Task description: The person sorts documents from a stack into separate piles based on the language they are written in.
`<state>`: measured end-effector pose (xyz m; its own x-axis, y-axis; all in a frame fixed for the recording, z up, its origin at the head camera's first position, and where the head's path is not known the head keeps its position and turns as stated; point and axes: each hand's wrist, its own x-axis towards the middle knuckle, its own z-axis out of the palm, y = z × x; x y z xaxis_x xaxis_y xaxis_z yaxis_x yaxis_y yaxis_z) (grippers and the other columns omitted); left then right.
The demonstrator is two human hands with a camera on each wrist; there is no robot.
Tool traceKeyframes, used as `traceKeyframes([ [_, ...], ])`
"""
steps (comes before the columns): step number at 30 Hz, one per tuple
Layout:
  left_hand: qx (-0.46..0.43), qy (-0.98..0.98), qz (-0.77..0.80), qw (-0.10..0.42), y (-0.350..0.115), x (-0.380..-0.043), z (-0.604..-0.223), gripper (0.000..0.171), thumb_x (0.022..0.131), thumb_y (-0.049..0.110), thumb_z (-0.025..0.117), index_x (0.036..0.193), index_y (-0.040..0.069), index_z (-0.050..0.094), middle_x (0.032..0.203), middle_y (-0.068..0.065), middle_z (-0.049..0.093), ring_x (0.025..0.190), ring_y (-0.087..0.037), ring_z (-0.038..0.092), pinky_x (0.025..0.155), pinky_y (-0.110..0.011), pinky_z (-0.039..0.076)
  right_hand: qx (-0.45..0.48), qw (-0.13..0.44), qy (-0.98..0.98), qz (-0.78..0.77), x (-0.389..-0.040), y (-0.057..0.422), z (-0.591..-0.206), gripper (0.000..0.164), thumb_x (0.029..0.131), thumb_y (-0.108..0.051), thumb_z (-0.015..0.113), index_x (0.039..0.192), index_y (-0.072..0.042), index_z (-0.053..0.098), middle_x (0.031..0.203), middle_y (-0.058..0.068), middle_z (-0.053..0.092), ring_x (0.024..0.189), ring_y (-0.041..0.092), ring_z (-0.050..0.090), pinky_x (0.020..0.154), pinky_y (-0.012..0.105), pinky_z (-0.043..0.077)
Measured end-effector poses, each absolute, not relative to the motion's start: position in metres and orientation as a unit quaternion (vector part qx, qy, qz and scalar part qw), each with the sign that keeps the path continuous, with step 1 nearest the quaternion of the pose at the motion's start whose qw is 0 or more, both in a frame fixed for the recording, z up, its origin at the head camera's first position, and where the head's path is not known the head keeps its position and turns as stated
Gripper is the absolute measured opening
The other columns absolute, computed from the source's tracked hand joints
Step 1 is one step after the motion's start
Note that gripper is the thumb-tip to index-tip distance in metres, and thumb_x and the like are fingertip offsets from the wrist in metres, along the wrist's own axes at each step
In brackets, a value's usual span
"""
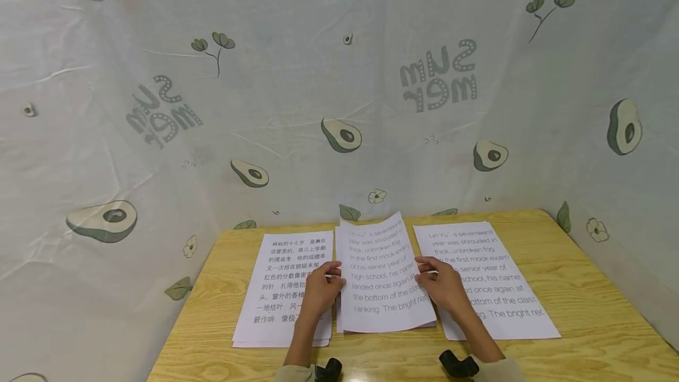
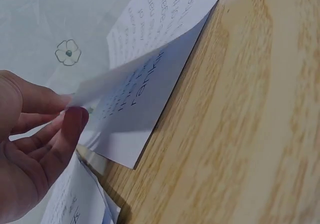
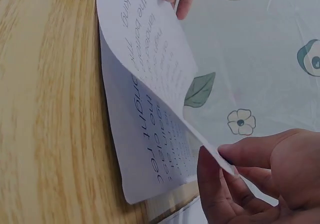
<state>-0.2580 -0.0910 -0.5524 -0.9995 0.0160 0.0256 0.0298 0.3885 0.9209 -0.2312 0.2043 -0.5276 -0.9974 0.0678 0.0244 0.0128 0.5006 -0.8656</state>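
Both hands hold one printed sheet of paper (image 1: 379,287) just above the middle stack, its sides bent upward. My left hand (image 1: 322,289) pinches the left edge between thumb and fingers; in the left wrist view the left hand (image 2: 35,134) shows this pinch up close. On the opposite edge my right hand (image 1: 441,285) pinches the paper, and the right wrist view shows the right hand's (image 3: 260,179) thumb and fingers on that edge. Beneath the raised sheet lies another printed page (image 2: 145,119), partly covered, on the table. English text is printed on both.
To the left lies a stack of pages with Chinese text (image 1: 265,311), partly under the left arm. On the right is a stack of English pages (image 1: 514,311), partly behind the right arm. The wooden table (image 1: 201,305) meets a patterned cloth (image 1: 297,105) at its back.
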Motion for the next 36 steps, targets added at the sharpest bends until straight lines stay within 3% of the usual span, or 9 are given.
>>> traceKeyframes([
  [6, -0.017, -0.834, -0.551, 0.023, -0.093, -0.257, -0.548, 0.049, 0.089, -0.005, 0.076, 0.136, -0.002, 0.069, 0.115, -0.016, 0.074, 0.09, -0.017, 0.072, 0.066, -0.027, 0.062, -0.026, 0.034, -0.865, 0.5, -0.232, 0.21, -0.526, 0.044, 0.098, -0.006, 0.073, 0.141, 0.001, 0.066, 0.122, 0.02, 0.071, 0.109, 0.029, 0.075, 0.08, 0.02, 0.053],
  [24, 0.004, -0.824, -0.566, 0.02, -0.096, -0.255, -0.541, 0.049, 0.09, -0.004, 0.075, 0.139, 0.002, 0.069, 0.116, -0.014, 0.073, 0.091, -0.017, 0.073, 0.07, -0.03, 0.065, -0.032, 0.034, -0.86, 0.508, -0.235, 0.214, -0.529, 0.045, 0.097, -0.005, 0.073, 0.141, 0.001, 0.065, 0.121, 0.02, 0.07, 0.104, 0.025, 0.073, 0.078, 0.018, 0.053],
  [36, -0.004, -0.805, -0.593, 0.021, -0.084, -0.254, -0.544, 0.048, 0.089, -0.005, 0.073, 0.137, 0.001, 0.07, 0.115, -0.016, 0.073, 0.087, -0.016, 0.072, 0.068, -0.029, 0.064, -0.032, 0.032, -0.868, 0.495, -0.234, 0.226, -0.529, 0.047, 0.099, -0.007, 0.071, 0.145, 0.001, 0.063, 0.128, 0.023, 0.069, 0.113, 0.033, 0.072, 0.082, 0.017, 0.052],
])
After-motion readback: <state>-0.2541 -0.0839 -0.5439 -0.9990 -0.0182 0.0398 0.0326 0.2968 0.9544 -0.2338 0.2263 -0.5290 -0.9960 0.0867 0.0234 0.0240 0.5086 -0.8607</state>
